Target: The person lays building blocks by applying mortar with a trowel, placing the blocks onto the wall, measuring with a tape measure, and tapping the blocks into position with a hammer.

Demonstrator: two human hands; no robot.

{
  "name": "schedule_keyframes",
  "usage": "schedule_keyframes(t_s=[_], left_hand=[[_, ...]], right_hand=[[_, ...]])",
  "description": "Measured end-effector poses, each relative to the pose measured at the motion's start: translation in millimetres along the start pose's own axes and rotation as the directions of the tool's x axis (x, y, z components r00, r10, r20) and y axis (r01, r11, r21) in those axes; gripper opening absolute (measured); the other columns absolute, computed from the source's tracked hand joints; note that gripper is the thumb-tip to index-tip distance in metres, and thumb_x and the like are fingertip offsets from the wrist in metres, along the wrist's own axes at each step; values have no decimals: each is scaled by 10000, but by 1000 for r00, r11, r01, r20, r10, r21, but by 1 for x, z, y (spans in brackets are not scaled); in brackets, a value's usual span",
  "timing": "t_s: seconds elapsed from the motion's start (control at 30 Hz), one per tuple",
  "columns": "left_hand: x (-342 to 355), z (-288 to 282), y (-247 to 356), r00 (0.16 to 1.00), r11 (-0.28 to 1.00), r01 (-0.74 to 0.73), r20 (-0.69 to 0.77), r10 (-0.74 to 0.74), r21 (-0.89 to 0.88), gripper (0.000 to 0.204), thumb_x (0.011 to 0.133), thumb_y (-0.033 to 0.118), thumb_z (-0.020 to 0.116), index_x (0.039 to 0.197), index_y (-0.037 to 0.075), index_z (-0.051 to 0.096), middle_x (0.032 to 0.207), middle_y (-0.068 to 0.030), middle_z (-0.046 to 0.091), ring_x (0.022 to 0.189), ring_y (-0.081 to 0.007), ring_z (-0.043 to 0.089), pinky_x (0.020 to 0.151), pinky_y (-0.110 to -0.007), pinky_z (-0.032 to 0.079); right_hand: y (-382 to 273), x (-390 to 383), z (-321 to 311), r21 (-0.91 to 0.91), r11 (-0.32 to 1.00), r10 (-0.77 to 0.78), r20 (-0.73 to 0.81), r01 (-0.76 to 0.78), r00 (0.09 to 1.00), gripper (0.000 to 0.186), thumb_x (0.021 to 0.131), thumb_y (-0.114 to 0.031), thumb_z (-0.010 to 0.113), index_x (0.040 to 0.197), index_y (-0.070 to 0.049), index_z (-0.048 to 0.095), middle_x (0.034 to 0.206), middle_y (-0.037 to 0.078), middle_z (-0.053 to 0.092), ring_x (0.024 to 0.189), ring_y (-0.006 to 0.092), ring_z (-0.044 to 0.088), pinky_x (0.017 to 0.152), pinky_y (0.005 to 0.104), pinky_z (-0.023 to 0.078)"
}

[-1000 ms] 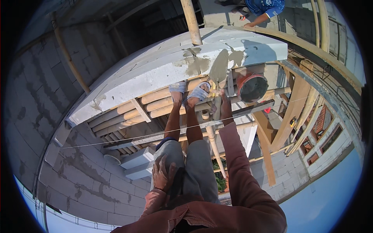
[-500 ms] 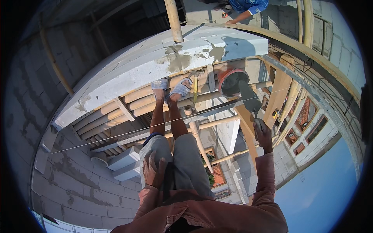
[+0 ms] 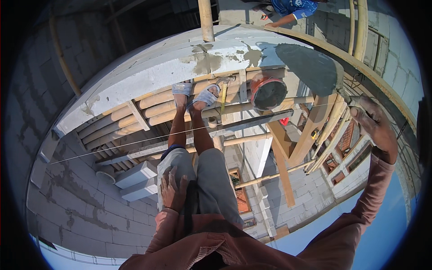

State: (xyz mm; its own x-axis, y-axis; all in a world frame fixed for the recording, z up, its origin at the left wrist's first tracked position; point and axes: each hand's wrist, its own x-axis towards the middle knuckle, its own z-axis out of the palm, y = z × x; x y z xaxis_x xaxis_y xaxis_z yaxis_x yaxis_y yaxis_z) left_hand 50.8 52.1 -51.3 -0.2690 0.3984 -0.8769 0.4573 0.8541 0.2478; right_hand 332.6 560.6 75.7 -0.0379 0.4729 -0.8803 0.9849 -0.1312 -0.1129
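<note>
Your right hand [image 3: 375, 128] is wrapped around the handle of the trowel [image 3: 310, 67], out at the far right of your body. The trowel's broad grey blade reaches forward and to the left of that hand, passing in view over the right end of the white beam [image 3: 144, 78]; you cannot tell from here whether the two touch. To the left of the same hand is the bucket [image 3: 256, 89], with grey mortar [image 3: 271, 95] inside. Farther left lies the hammer [image 3: 223, 95], beside your right sandal [image 3: 208, 96].

Your left hand [image 3: 173, 191] lies flat on your left thigh, fingers spread and nothing in them. Well ahead of it, the beam bears patches of mortar on its face. Ahead of your right hand runs the plank [image 3: 360, 65]; a co-worker's hand [image 3: 273, 24] is at its left end.
</note>
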Motion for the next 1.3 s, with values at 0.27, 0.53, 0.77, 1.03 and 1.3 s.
schedule_keyframes(t_s=[0.27, 0.53, 0.77, 1.03, 1.3], left_hand=[[-1, 22, -10, 994, 992, 108, -10, -108, -70, 559, 940, 409, 590, 1356, 47, 505, 1372, -198, 478, 1286, -401, 443, 1085, -483, 349], [-1, 37, -10, 993, 993, 115, -3, -115, -40, 556, 925, 388, 615, 1361, 60, 504, 1373, -194, 482, 1288, -395, 448, 1069, -497, 353], [-7, 32, -6, 993, 991, 120, 4, -120, -55, 566, 925, 397, 617, 1371, 70, 499, 1399, -185, 470, 1309, -387, 436, 1081, -490, 344], [-4, 28, -12, 996, 995, 92, 8, -91, -48, 576, 936, 431, 594, 1380, 78, 494, 1414, -164, 461, 1317, -375, 432, 1097, -481, 338], [-3, 15, -2, 998, 998, 52, 32, -53, 35, 571, 948, 453, 562, 1383, 90, 492, 1421, -167, 453, 1322, -380, 419, 1099, -482, 332]], right_hand=[[38, 409, 84, -837, 545, -228, -193, -39, 954, 486, 933, -366, 582, 1332, -88, 572, 1099, 180, 686, 1040, 309, 672, 913, 456, 501], [6, 479, 212, -813, 551, -269, 39, 187, 962, 309, 885, -262, 549, 1125, -98, 653, 1154, 196, 667, 1076, 353, 649, 922, 446, 512], [-51, 429, 217, -721, 591, -329, 196, 363, 924, 447, 851, -330, 609, 1193, -45, 652, 1223, 211, 650, 1122, 370, 638, 945, 459, 508], [7, 436, 160, -702, 558, -402, 237, 442, 884, 524, 931, -440, 564, 1276, -46, 589, 1216, 250, 623, 1137, 380, 595, 1004, 424, 452], [-1, 299, 99, -591, 657, -501, 122, 468, 857, 432, 966, -416, 543, 1193, -69, 665, 1172, 200, 635, 1022, 357, 610, 929, 408, 473]])
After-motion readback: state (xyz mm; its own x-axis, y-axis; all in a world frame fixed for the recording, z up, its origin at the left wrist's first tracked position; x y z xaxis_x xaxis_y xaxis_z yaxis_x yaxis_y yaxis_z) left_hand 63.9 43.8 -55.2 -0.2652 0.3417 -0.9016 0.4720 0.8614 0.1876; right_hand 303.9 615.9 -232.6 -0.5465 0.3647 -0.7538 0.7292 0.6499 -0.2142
